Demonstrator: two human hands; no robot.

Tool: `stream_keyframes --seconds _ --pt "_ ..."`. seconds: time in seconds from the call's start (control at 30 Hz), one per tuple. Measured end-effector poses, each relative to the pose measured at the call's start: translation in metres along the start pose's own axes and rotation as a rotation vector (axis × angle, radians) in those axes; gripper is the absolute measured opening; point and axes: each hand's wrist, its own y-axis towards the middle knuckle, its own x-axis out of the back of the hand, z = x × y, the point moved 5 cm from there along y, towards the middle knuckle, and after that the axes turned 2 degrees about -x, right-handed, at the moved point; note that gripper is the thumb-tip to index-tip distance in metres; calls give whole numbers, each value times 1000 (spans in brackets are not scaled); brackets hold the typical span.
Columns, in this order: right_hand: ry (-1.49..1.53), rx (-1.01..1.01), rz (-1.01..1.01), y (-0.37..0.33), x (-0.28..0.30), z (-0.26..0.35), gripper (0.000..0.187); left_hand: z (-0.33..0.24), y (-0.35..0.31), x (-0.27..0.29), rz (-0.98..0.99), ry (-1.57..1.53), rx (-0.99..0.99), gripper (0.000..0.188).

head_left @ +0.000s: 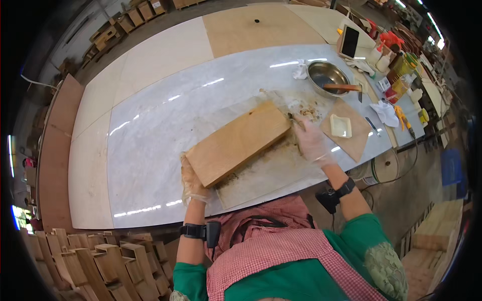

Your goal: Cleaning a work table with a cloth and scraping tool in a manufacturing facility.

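A long light-brown wooden box or block sits slantwise in front of me, its broad smooth face up and its near side in shadow. My left hand, in a clear plastic glove, grips its left end, the fingers partly hidden behind the corner. At its right end is my right hand, gloved likewise, with bent fingers closed against the wood. A small dark spot shows at those fingertips; I cannot tell what it is. Beneath the wood lies a stained, clear plastic sheet with brown smears.
A steel bowl with a wooden-handled brush across its rim stands at the back right. Nearer are a square white dish on a brown board, a white cloth and several bottles. Wooden pieces are stacked at lower left.
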Motion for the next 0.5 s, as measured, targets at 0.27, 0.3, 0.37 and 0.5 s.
stream_keyframes --seconds 0.27,0.3,0.37,0.5 --pt "128 758 -412 -40 33 -5 42 -102 -28 -26 354 -118 -199 47" --pt "160 723 -381 -41 26 -4 46 -102 -21 -27 351 -226 -91 46" --pt "164 702 -321 -48 7 -9 50 -90 -16 -21 332 -458 122 46" --pt "94 686 -172 -41 -36 -86 50 -81 -34 9 307 86 -734 45"
